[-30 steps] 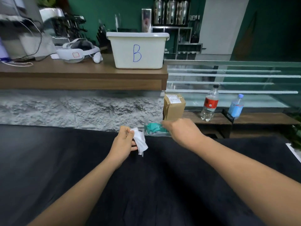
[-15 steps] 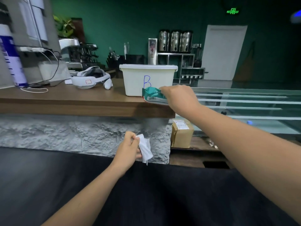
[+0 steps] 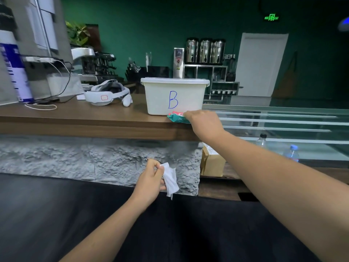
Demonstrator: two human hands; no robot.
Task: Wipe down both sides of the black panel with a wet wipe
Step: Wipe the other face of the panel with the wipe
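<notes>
A wide black panel (image 3: 56,214) lies flat across the bottom of the view, under both my forearms. My left hand (image 3: 150,181) hovers above its far edge and pinches a crumpled white wet wipe (image 3: 171,179) between thumb and fingers. My right hand (image 3: 204,124) reaches up to the wooden counter (image 3: 75,118) and grips a green wipes pack (image 3: 176,117), which rests on the counter's front edge just in front of the white bin marked B (image 3: 174,97).
A white headset (image 3: 106,95) and cables lie on the counter to the left. Below it is a rough grey stone face (image 3: 75,157). To the right stand a cardboard box (image 3: 211,163), two water bottles (image 3: 291,153) and a glass display case (image 3: 283,120).
My right hand lifted the green wipes pack from the black panel's far edge up to the counter and set it down by the bin. The left hand kept holding the wipe.
</notes>
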